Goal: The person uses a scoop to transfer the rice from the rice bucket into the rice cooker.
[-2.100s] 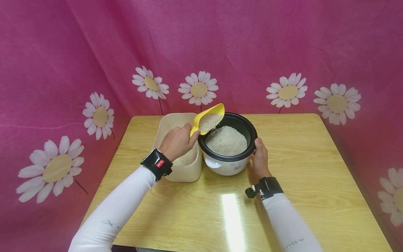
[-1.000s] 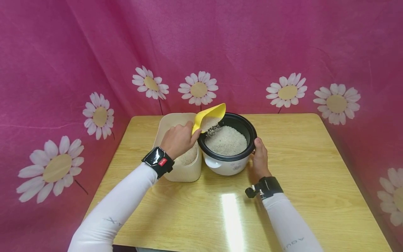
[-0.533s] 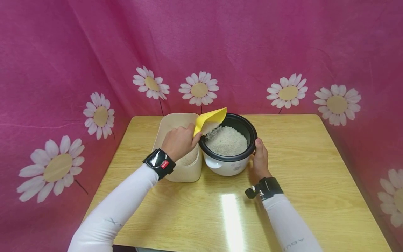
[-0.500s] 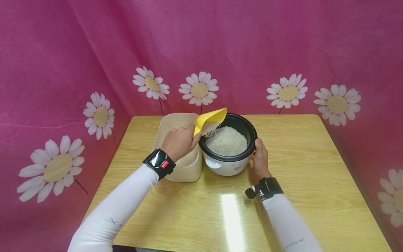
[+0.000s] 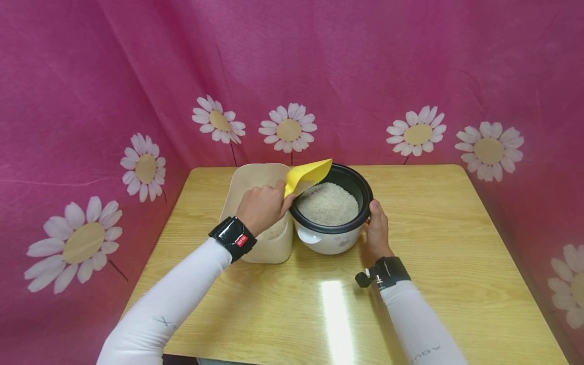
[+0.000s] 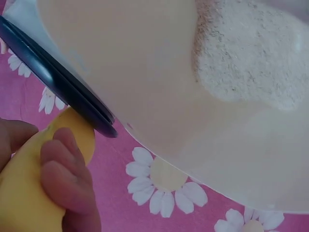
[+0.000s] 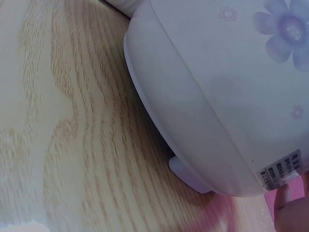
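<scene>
Tilted further and shifted slightly right since the earlier frame: one yellow scoop [image 5: 303, 174], its mouth over the left side of one white rice cooker [image 5: 330, 244]. Nearest me, two white sleeves [image 5: 180, 291] and two black wrist straps [image 5: 233, 239]. My left hand [image 5: 262, 207] is closed round the scoop's handle; my right hand [image 5: 377, 230] grips the cooker's right side. One heap of rice [image 5: 330, 205] lies inside. One cream bin [image 5: 269, 252], also containing rice, stands just left, on one wooden table [image 5: 438, 238]. Beyond: one pink curtain [image 5: 356, 71], seven daisies [image 5: 287, 130], one partly cut off.
</scene>
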Action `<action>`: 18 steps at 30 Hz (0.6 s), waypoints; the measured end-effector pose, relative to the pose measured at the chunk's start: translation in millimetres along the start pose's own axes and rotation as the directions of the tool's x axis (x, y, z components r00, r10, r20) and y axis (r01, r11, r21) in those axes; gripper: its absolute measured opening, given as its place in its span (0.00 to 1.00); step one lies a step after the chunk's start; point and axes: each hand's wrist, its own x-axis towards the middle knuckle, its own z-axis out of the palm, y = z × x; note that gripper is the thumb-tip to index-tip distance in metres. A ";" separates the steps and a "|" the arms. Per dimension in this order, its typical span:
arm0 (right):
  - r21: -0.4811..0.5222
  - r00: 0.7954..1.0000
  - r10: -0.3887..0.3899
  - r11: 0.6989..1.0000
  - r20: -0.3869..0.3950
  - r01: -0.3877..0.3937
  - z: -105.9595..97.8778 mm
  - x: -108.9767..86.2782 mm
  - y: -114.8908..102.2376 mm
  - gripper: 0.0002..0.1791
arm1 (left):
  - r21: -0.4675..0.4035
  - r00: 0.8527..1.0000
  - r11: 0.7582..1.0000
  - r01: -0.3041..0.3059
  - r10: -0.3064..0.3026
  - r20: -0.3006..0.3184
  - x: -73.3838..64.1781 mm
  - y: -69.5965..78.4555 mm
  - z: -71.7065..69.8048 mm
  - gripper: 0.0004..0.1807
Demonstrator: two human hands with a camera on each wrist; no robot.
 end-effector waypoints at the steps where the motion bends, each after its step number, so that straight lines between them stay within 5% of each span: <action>1: -0.001 1.000 0.001 1.000 0.000 -0.001 -0.1 0.0 -0.2 0.32 | -0.002 1.000 1.000 -0.004 0.004 -0.003 -0.2 0.6 -0.1 0.18; 11: -0.018 1.000 0.007 1.000 -0.002 -0.007 -0.3 -0.8 0.8 0.32 | 0.081 0.997 0.995 -0.056 0.060 -0.054 -3.0 6.7 2.0 0.18; 18: -0.027 1.000 0.008 1.000 -0.004 -0.009 -0.2 -0.8 -1.0 0.31 | 0.110 0.998 0.992 -0.057 0.061 -0.028 -3.5 8.1 1.3 0.18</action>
